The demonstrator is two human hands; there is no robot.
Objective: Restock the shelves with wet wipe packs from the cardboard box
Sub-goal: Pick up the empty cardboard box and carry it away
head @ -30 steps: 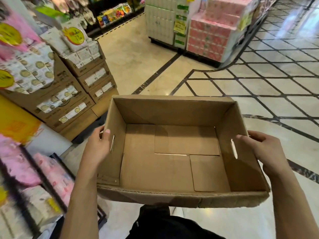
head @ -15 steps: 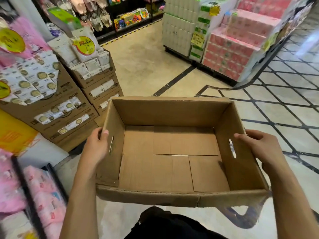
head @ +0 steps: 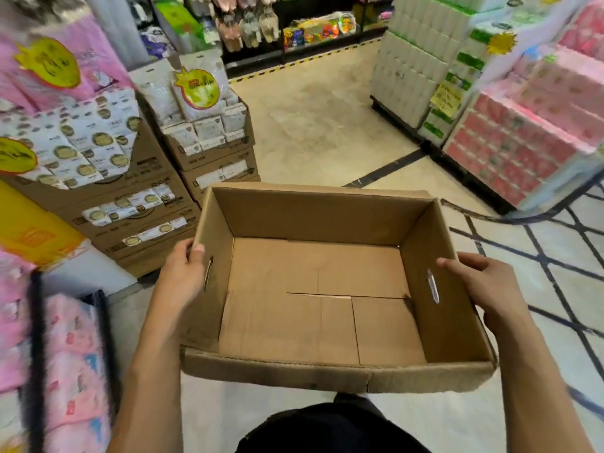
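A person holds a brown open-top cardboard box (head: 327, 217) out in front, above the pale shop floor (head: 320, 125). The left hand (head: 183, 273) grips its left wall, thumb over the rim. The right hand (head: 483, 286) grips the right wall. The fingers hide behind the walls. Inside, only the bare bottom shows. White packs with gold circles (head: 81, 148) sit stacked on the left, their print too blurry to read.

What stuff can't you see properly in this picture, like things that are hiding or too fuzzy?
All in the head view:
- Underside of the cardboard box: hidden by its own floor.
- Most fingers of the left hand and right hand: behind the hands and the box's side walls.
- Writing on the yellow tag: too blurred to read.
- Pink packs: blurred, cut off by the left edge.
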